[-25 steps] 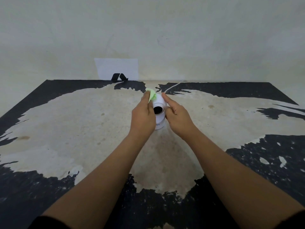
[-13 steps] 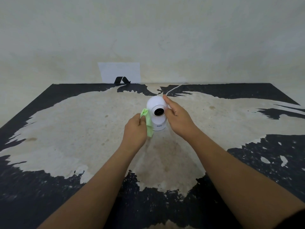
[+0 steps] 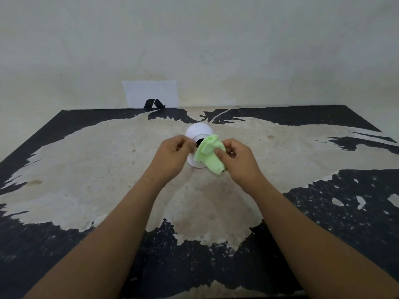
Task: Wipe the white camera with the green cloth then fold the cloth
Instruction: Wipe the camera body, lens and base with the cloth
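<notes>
The white camera [image 3: 198,131] stands on the table's middle, its round head showing above my hands and its dark lens partly hidden. The crumpled green cloth [image 3: 209,155] hangs in front of the camera's body and base. My right hand [image 3: 240,159] pinches the cloth's right side with thumb and fingers. My left hand [image 3: 173,153] is curled at the cloth's left edge, fingertips touching it. Both hands are just in front of the camera, neither holding it.
The table [image 3: 86,169] has a worn beige middle and black patches around the edges. A white paper sheet [image 3: 151,92] with a black mark leans on the wall behind it. A thin white cable [image 3: 220,114] runs back from the camera.
My right hand has left the camera and taken hold of the cloth. The cloth moved from the camera's left side to its front, between both hands.
</notes>
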`<state>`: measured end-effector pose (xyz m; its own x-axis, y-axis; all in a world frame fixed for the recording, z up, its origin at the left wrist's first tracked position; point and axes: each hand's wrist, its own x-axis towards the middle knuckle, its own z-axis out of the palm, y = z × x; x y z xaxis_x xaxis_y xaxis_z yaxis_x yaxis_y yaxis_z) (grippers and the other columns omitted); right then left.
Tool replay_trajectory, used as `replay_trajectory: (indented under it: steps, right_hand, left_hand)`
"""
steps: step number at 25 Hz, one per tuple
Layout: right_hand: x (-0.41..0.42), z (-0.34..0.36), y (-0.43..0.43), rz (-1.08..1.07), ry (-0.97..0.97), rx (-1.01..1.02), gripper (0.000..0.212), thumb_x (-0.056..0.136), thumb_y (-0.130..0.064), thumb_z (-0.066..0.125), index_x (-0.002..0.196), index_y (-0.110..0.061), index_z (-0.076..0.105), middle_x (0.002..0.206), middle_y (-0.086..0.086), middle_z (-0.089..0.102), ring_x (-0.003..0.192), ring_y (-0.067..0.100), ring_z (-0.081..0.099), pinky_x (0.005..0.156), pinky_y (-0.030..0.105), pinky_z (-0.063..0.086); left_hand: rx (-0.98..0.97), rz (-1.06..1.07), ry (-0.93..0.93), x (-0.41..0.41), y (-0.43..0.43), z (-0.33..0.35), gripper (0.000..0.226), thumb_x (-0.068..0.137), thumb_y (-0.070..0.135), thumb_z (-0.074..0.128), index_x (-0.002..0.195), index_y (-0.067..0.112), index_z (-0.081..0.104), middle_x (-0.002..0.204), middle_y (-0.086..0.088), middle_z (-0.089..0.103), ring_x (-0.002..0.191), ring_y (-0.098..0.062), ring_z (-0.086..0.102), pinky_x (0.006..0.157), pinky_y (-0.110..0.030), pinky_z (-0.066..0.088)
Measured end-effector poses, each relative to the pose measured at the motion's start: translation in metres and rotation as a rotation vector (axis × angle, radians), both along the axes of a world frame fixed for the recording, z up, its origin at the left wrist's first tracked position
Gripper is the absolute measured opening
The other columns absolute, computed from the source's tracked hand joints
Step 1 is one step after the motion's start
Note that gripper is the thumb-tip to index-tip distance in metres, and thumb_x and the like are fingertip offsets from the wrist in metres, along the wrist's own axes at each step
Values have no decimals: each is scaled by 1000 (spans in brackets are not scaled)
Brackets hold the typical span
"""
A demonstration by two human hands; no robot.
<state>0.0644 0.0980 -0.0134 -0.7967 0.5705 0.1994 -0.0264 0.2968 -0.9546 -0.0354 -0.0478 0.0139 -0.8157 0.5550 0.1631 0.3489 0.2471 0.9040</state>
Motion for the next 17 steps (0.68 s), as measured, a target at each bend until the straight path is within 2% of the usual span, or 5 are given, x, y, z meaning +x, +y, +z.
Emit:
replay_trajectory:
  steps: [2,6,8,11,17]
  right_hand:
    - [-8,4,8,-107,14,-2,9,90,-17,58,95,-24,60,82,-3,64,76,20,65,70,47,59]
    - [-29,15,12,-231,26,87,21,90,-15,54,103,-32,55,93,-5,63,78,13,62,74,39,56]
    - [-37,14,7,-224,8,189,21,91,-14,53,107,-25,63,103,-3,66,83,12,58,78,30,50]
    - [-39,1,1,-252,-24,183,24,93,-15,51,111,-17,66,104,0,66,90,12,56,76,20,40]
    - [-37,-25,-4,-277,-130,124,10,89,-15,53,93,-14,62,92,3,63,79,18,55,68,26,38]
  left_hand:
    - [8,57,77,-14,2,7,21,94,27,50,109,22,63,95,3,61,71,-6,52,73,-27,41]
    - [-41,-126,-13,-24,22,4,42,96,31,47,137,32,45,137,4,50,119,-17,53,102,-36,42]
    - [-20,-124,-54,-28,26,-1,41,94,32,48,136,35,47,141,3,50,125,-20,50,106,-45,42]
    - [28,-139,-135,-33,23,-3,38,95,35,48,132,41,49,137,8,50,126,-19,49,105,-45,44]
    - [90,-202,-258,-31,17,0,37,98,33,42,135,40,46,138,8,47,127,-18,45,102,-41,44]
